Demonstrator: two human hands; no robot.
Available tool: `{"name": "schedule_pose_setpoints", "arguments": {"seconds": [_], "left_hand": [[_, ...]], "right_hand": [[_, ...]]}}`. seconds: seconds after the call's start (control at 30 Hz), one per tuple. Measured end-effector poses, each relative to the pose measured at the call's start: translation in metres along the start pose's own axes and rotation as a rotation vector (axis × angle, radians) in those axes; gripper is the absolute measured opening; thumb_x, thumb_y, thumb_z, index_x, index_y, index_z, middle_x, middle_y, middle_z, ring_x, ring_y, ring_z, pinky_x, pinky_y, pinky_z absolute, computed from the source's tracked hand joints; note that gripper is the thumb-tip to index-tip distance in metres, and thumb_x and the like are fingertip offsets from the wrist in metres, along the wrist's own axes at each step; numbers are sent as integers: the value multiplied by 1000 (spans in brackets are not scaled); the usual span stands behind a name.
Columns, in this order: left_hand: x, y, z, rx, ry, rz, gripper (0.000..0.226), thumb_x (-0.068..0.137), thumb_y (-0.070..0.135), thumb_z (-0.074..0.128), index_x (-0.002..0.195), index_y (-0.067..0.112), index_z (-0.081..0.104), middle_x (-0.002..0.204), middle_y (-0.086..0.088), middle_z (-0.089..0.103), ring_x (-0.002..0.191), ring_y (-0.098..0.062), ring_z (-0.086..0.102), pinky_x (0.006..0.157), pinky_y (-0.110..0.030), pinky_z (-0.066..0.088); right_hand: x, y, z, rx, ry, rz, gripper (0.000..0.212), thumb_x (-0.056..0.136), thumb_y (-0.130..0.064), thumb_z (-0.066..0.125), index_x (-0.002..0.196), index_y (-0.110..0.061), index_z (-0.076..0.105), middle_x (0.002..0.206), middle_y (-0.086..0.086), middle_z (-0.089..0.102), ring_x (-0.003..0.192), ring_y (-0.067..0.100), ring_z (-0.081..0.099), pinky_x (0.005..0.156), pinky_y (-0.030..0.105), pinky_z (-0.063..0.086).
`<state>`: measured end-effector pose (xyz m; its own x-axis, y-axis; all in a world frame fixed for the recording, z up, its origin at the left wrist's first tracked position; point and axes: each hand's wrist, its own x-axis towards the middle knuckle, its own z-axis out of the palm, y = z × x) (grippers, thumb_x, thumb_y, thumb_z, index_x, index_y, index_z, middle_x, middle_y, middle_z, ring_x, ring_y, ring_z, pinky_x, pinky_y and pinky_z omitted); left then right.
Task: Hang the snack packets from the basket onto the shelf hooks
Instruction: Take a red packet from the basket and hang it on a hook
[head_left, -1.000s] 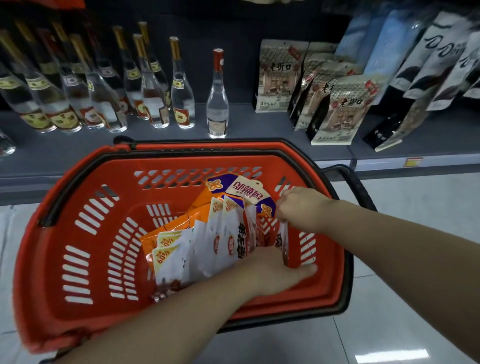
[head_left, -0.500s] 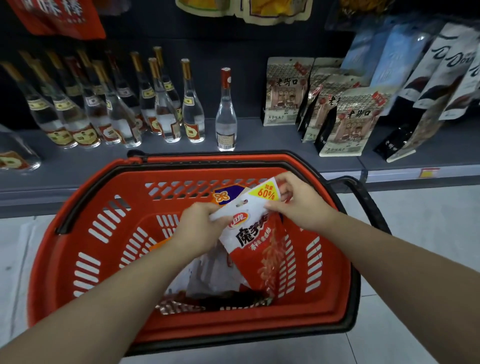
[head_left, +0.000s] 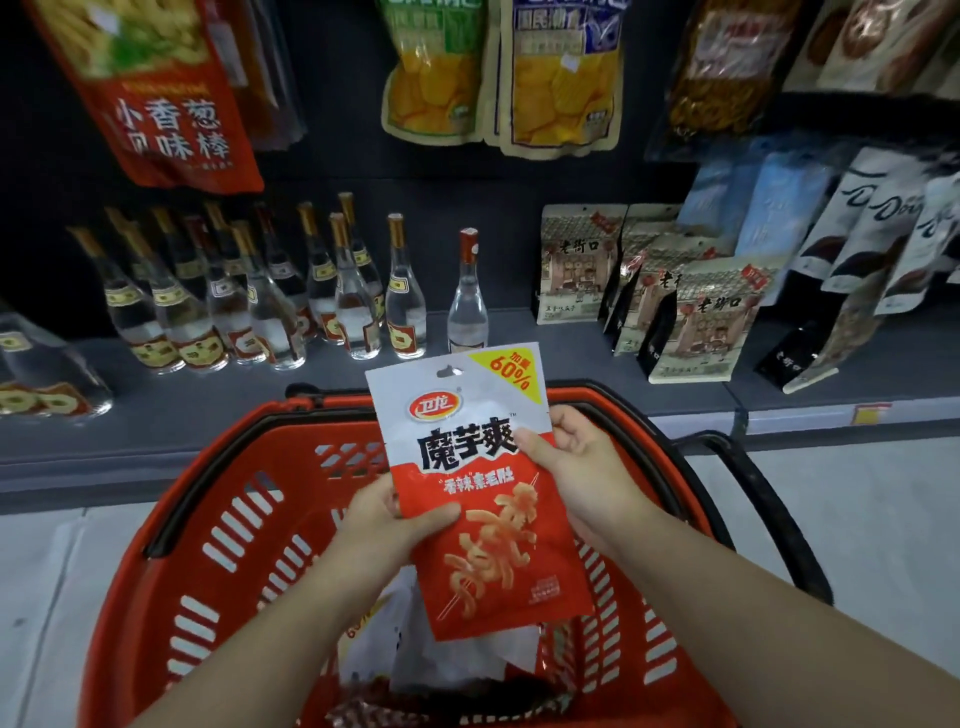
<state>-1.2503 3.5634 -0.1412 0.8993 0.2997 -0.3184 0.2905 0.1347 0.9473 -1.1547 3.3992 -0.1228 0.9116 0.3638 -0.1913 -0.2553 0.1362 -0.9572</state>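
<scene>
I hold a red and white snack packet (head_left: 480, 488) upright above the red basket (head_left: 218, 545), its front facing me and its hang hole at the top. My left hand (head_left: 387, 525) grips its lower left edge, thumb across the front. My right hand (head_left: 576, 467) grips its right edge at mid-height. More packets (head_left: 415, 649) lie in the bottom of the basket, partly hidden behind the held one. Snack bags (head_left: 498, 78) hang on the dark back panel above.
A grey shelf (head_left: 519, 353) behind the basket carries several clear glass bottles (head_left: 322, 301) on the left and standing snack pouches (head_left: 675, 301) on the right. A big red bag (head_left: 156, 104) hangs at top left. The basket's black handle (head_left: 769, 504) sticks out to the right over the pale floor.
Both hands have lifted one packet out of the basket and turned it upright, facing me. The view has tilted up, showing the hanging bags above the bottles.
</scene>
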Motion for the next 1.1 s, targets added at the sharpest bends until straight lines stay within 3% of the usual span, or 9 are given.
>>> {"name": "schedule_pose_setpoints", "arguments": {"seconds": [0.07,0.17,0.27,0.43,0.63,0.77,0.9,1.03,1.1], "left_hand": [[-1,14,-2,-48,12,74,32,77,4,72,108,10,65,100,-10,74,87,-24,72,70,-35,58],[-7,69,-1,-116,47,155,30,77,2,69,106,6,65,97,-13,74,85,-29,72,70,-37,58],[-25,155,8,-96,27,204,27,76,3,71,103,7,67,93,-14,75,80,-29,72,66,-36,59],[-72,333,29,-116,16,278,21,77,2,72,96,12,69,87,-12,75,72,-25,73,56,-28,56],[-143,559,36,-107,-15,377,23,78,7,72,101,10,68,92,-12,75,81,-29,73,70,-39,58],[-181,682,36,-58,4,445,19,77,7,74,96,10,69,88,-9,76,79,-24,73,68,-32,59],[-211,763,32,-41,-89,417,23,78,10,74,101,9,68,92,-13,75,87,-34,71,81,-46,56],[-226,804,29,54,-193,458,30,80,12,72,110,13,65,99,-7,74,88,-27,72,78,-43,56],[-229,817,33,79,-198,486,26,84,14,70,108,18,65,98,-3,75,86,-24,73,73,-41,56]], "right_hand": [[-3,-11,5,57,19,-15,14,86,-10,65,99,-7,59,99,16,72,86,29,69,81,44,57],[-20,-45,11,-12,-64,28,38,70,-13,77,105,-7,65,102,15,72,94,33,68,87,48,54],[-40,-111,22,-97,-68,34,33,73,-5,78,104,-9,69,102,14,73,97,35,68,88,49,54],[-70,-296,53,-156,-25,-27,20,80,-12,73,99,-15,71,96,9,75,89,29,72,83,49,56],[-115,-531,108,-173,-3,-116,16,81,-12,72,95,-19,70,92,5,76,84,26,73,79,44,57],[-143,-650,143,-167,51,-170,15,82,-11,72,96,-16,71,91,7,76,83,28,73,79,47,57],[-165,-728,166,-131,81,-236,23,81,-8,72,103,-12,68,93,8,75,86,29,72,78,45,58],[-178,-772,174,-149,125,-300,21,82,-10,71,102,-17,68,95,6,75,84,24,72,72,38,59],[-181,-785,174,-168,126,-324,18,84,-17,71,101,-22,68,95,3,75,85,22,72,76,41,58]]}}
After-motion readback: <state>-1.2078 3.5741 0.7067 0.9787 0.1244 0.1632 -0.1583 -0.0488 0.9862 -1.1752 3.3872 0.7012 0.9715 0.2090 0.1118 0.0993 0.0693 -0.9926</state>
